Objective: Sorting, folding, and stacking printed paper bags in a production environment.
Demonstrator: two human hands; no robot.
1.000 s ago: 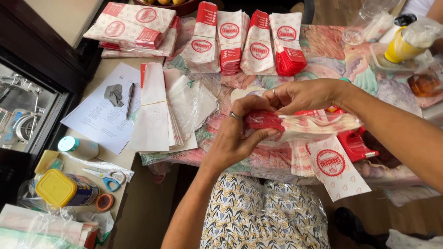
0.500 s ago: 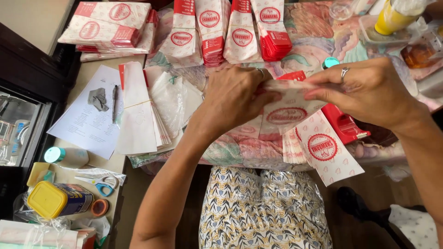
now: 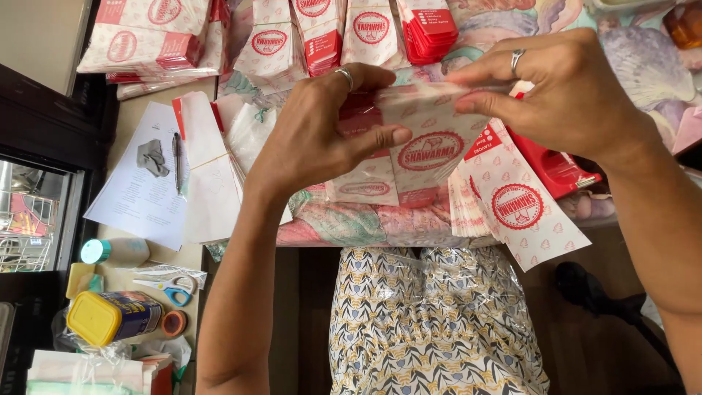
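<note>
Both hands clamped on one paper sleeve (image 3: 431, 143): left hand (image 3: 322, 135) pinching its left edge, right hand (image 3: 563, 91) gripping the top right corner. Light, thin, floppy, likely easy to crease; best held by the edges. Long axis running top to bottom, hanging down from the grip, above the loose stack (image 3: 512, 205).

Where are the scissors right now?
In the head view the scissors lie at lower left, on the side table, just right of the yellow-lidded jar and below the white sheet with the pen.
</note>
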